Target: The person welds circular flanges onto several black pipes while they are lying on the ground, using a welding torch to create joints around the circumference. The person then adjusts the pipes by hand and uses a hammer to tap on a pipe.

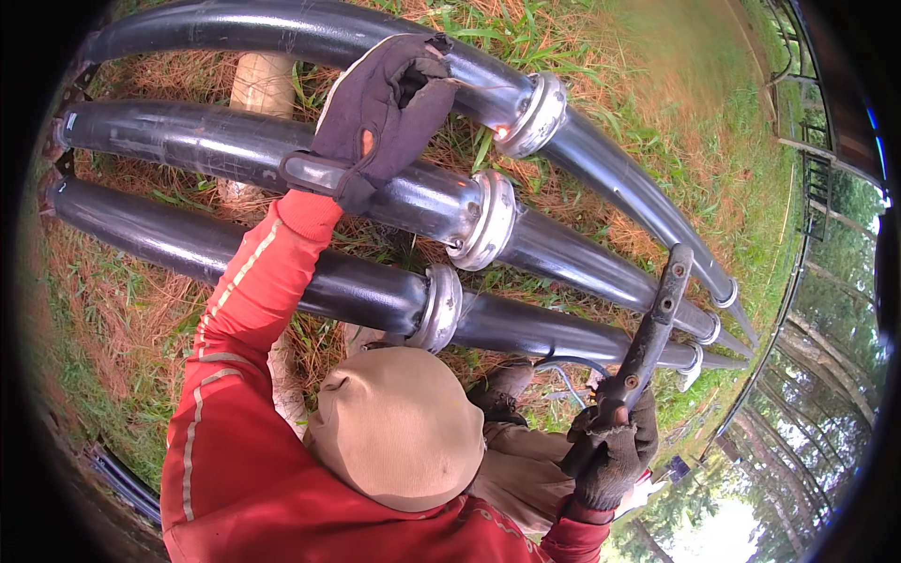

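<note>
Three black pipes run across the view, each with a silver-grey collar, and my gloved left hand [380,117] is over the far pipe [235,26] and the middle pipe [178,136]. Its fingers are curled closed; a thin line shows near the fingertips, but what they hold is hidden. A small orange glow marks the edge of the far collar [537,117]. At the lower right, my right hand [615,460], in a knitted glove, grips a dark metal bar with round holes [657,314]. The bar slants upward past the near pipe [554,328]. The middle collar [488,220] and near collar [438,308] stand to the right of my left hand.
Beneath the pipes lie pale logs [263,84] on grass and brown needles. Close to my body is a rounded beige cloth shape [399,432], apparently my knee, with a boot [502,389] beyond. A dark cable [568,361] curves beside my right hand. Railing and trees edge the right.
</note>
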`<state>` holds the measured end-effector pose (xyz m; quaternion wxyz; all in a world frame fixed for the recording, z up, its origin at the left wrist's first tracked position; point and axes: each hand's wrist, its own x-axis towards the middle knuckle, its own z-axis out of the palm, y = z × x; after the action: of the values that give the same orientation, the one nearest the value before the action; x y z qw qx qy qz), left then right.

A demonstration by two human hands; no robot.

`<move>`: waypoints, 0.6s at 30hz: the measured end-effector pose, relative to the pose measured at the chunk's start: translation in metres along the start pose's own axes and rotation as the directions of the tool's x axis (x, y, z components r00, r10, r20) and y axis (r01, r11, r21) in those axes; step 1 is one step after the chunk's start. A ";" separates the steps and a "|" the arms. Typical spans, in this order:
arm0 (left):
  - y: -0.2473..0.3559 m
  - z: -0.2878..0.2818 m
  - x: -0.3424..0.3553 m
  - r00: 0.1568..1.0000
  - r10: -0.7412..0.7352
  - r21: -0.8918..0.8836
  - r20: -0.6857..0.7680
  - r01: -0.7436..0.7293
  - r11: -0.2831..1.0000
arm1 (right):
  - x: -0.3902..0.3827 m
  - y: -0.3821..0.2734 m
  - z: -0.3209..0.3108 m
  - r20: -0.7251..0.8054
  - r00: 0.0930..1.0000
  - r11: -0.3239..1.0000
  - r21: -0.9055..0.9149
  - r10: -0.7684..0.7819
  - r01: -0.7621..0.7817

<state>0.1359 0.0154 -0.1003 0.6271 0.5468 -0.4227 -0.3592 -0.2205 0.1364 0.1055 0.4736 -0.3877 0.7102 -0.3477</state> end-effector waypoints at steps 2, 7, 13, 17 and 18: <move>0.001 -0.001 0.002 1.000 -0.009 0.019 0.004 0.009 1.000 | -0.003 0.014 -0.006 0.018 0.999 0.999 0.042 0.026 -0.027; 0.010 0.006 -0.004 0.997 0.014 -0.017 -0.080 -0.016 1.000 | -0.007 0.036 -0.008 0.059 0.998 0.996 0.082 0.014 -0.019; 0.023 -0.003 -0.009 0.997 0.037 0.049 -0.068 -0.034 0.998 | -0.009 0.033 0.002 0.061 0.997 0.995 0.090 0.045 -0.051; 0.037 0.000 -0.011 0.998 0.011 0.091 -0.055 -0.006 0.996 | -0.010 0.035 0.003 0.062 0.998 0.997 0.070 0.025 -0.029; 0.038 0.001 -0.010 0.999 0.017 0.096 -0.046 -0.012 0.995 | -0.010 0.036 0.002 0.049 0.999 0.997 0.079 0.023 -0.026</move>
<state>0.1302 0.0298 -0.0645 0.6126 0.5814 -0.4286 -0.3210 -0.2236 0.1614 0.0779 0.5098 -0.3681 0.6890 -0.3604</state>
